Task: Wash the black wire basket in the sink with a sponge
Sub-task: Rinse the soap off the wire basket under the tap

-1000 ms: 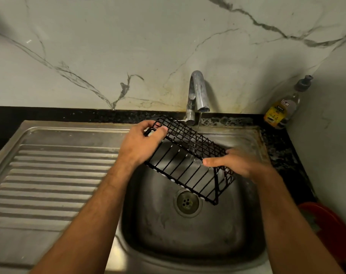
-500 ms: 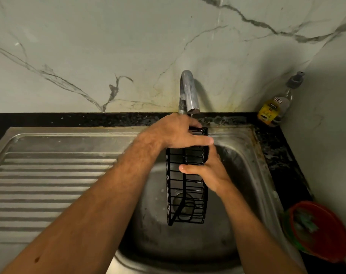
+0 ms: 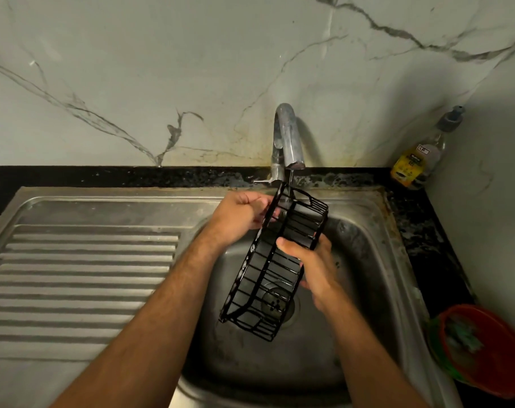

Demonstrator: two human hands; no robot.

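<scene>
The black wire basket (image 3: 275, 262) was a long, thin box made of black wires with gaps between them. It was held up on end over the sink (image 3: 365, 260), tilted a little, with its top end just under the tap (image 3: 288, 139) and its low end above the drain (image 3: 276, 304). You could see the drain through the wires. A thin stream of water fell from the tap onto the top of the basket. Small wet or soapy spots shone on the long wire at its left edge.

The left hand (image 3: 240, 216) was curled round the top left edge of the basket and gripped it. The right hand (image 3: 312, 266) held the basket's right side, with the thumb pressed on the wires and the fingers wrapped behind.

The fingers of the right hand were hidden behind the basket, so it was hard to tell if they held anything else. No sponge could be made out. The tips of the left fingers were partly hidden by the wire too.

To the right of the sink, a soap bottle (image 3: 418, 157) with a yellow label stood in the corner on the dark counter (image 3: 421, 225). Its words were too small to read. Nearer, also right of the sink, a red bowl (image 3: 486, 348) was blurry and cut off by the edge, with something green inside that could not be made out.
</scene>
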